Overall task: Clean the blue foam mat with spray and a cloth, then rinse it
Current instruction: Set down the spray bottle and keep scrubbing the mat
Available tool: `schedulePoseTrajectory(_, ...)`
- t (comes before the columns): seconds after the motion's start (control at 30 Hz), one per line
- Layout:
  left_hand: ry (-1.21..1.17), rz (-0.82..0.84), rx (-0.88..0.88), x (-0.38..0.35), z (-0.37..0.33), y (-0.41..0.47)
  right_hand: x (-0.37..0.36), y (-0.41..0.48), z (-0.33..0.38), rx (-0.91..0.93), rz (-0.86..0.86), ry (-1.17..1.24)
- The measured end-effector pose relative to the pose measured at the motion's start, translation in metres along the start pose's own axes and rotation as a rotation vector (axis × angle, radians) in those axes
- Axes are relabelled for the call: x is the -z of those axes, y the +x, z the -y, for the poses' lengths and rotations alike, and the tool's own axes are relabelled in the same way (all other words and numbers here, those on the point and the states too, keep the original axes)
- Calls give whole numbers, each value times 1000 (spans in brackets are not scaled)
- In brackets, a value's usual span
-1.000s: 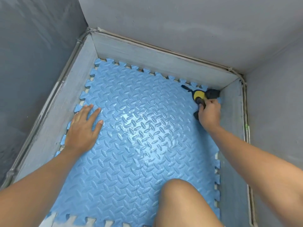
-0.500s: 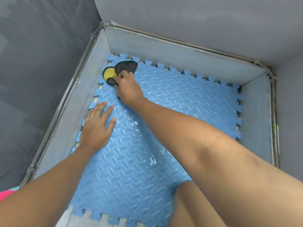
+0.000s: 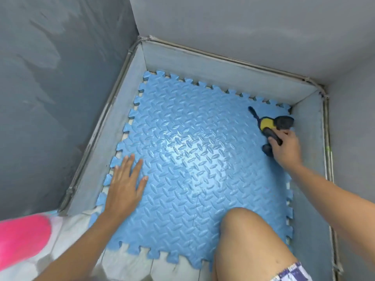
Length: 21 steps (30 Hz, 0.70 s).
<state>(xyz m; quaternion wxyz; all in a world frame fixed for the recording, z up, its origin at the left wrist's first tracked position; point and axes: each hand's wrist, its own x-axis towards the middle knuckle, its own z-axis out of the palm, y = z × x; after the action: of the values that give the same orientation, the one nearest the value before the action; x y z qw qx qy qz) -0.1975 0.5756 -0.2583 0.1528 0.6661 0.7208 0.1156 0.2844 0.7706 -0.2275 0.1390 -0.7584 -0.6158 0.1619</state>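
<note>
The blue foam mat, with a raised diamond pattern and jigsaw edges, lies on the floor in a walled corner; its middle shines wet. My left hand rests flat on the mat's left edge, fingers spread. My right hand is closed on a dark cloth with a yellow patch, pressed on the mat at its far right corner. No spray bottle is in view.
Grey walls and a low grey kerb close in the mat at the left, back and right. My bare knee rests on the mat's near right part. A pink object lies at the lower left, on white floor.
My right hand swept the cloth from the mat's far left corner across to its far right corner. My left hand stayed planted on the left edge.
</note>
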Motion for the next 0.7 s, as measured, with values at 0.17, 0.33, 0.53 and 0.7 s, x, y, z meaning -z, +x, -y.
schedulePoseTrajectory(0.17,18,33,-23,4,33,-69,14,-79,-26,-75,75,2)
schedulePoseTrajectory(0.33,34,21,-80,6,42,-75,5,-88,14,-18,157,-8)
schedulePoseTrajectory(0.53,-9,-48,-65,1,41,-79,-53,-105,139,568,402,-82)
schedulePoseTrajectory(0.7,-46,-120,-44,1,42,-82,-89,-203,196,1166,659,-100)
